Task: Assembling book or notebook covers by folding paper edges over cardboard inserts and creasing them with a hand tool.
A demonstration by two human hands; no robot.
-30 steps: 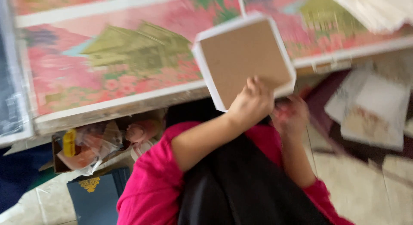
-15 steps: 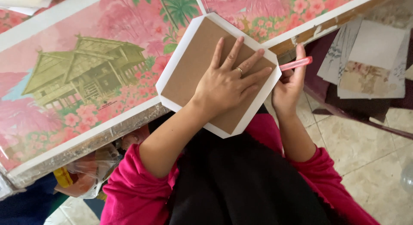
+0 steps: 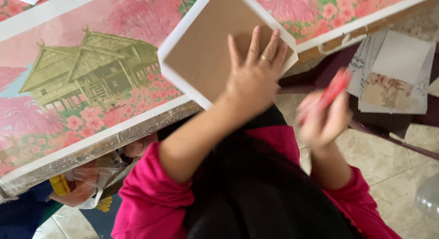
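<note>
Fingers spread, my left hand [image 3: 254, 79] lies flat on the white-edged brown board [image 3: 215, 47], upper centre of the frame, atop the pink painted panel [image 3: 91, 83] on the desk. My right hand [image 3: 322, 118], centre right, is blurred but seems closed around a red pen [image 3: 336, 86]. I'd keep steady downward pressure so the board cannot slide.

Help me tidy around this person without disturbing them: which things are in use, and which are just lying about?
In use:
- brown board with white border, pressed flat under the left hand
- red pen, held in the right hand

Lying about:
- large pink painting of a house
- stack of papers
- plastic bag
</note>
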